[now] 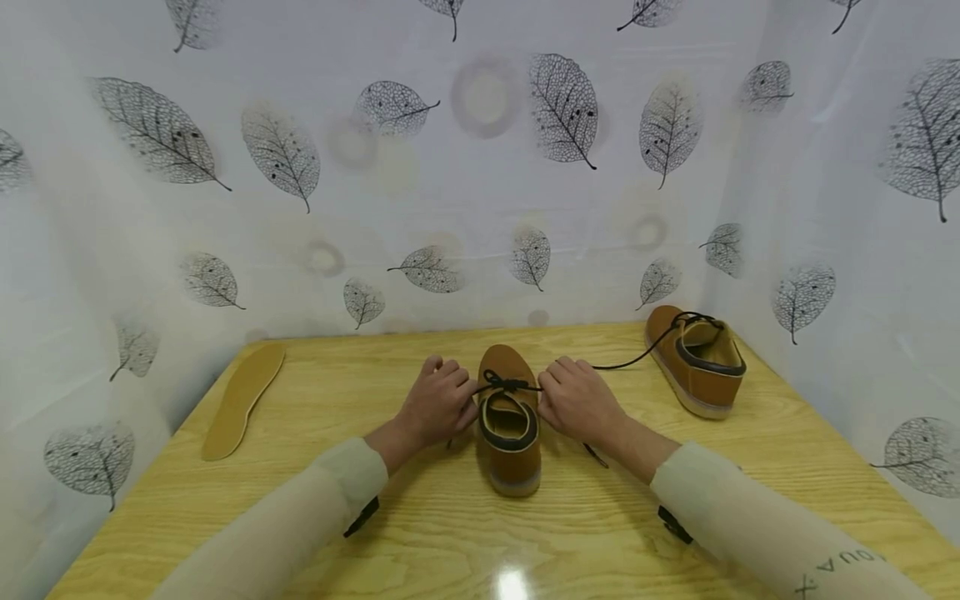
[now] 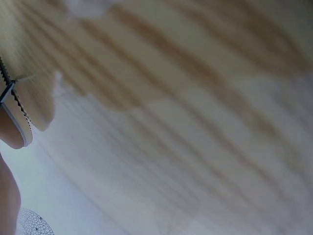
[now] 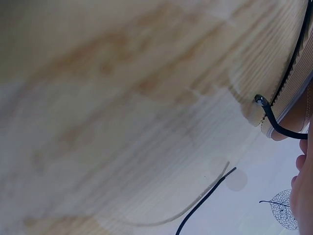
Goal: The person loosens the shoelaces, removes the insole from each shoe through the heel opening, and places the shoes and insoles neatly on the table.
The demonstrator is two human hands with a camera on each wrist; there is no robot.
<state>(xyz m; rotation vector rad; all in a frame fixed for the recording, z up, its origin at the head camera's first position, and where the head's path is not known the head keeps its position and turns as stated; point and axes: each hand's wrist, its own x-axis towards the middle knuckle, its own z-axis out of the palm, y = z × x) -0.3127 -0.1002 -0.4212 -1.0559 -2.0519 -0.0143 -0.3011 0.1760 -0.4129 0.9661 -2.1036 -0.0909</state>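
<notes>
The brown shoe point(image 1: 513, 458) is standing upright at the middle of the wooden table point(image 1: 345, 371), its toe pointing to the curtain and its heel facing the person. Over its opening a black lace point(image 1: 508, 384) is forming a dark knot, and from this knot it is stretching out to both sides. The person's left hand point(image 1: 441, 402) is gripping the lace on the left side, the fingers curling inward around it, just beside the shoe. The right hand point(image 1: 577, 400) is holding the lace on the right side in the same manner, also with curled fingers; how the thumbs are lying, I cannot tell. Below the right hand a loose lace end point(image 1: 596, 455) is hanging near the table. Farther to the right, a second shoe point(image 1: 708, 387) of the same brown colour is standing upright near the table's edge, and its own black lace point(image 1: 632, 362) is running leftward until close to the right hand. On the far left a tan insole point(image 1: 243, 404) is lying flat on the table, well apart from both shoes. The person is wearing pale sleeves point(image 1: 285, 517), and dark letters are showing on the right one. Behind all this, a white curtain point(image 1: 480, 183) is hanging, carrying a pattern of dark skeleton leaves.
</notes>
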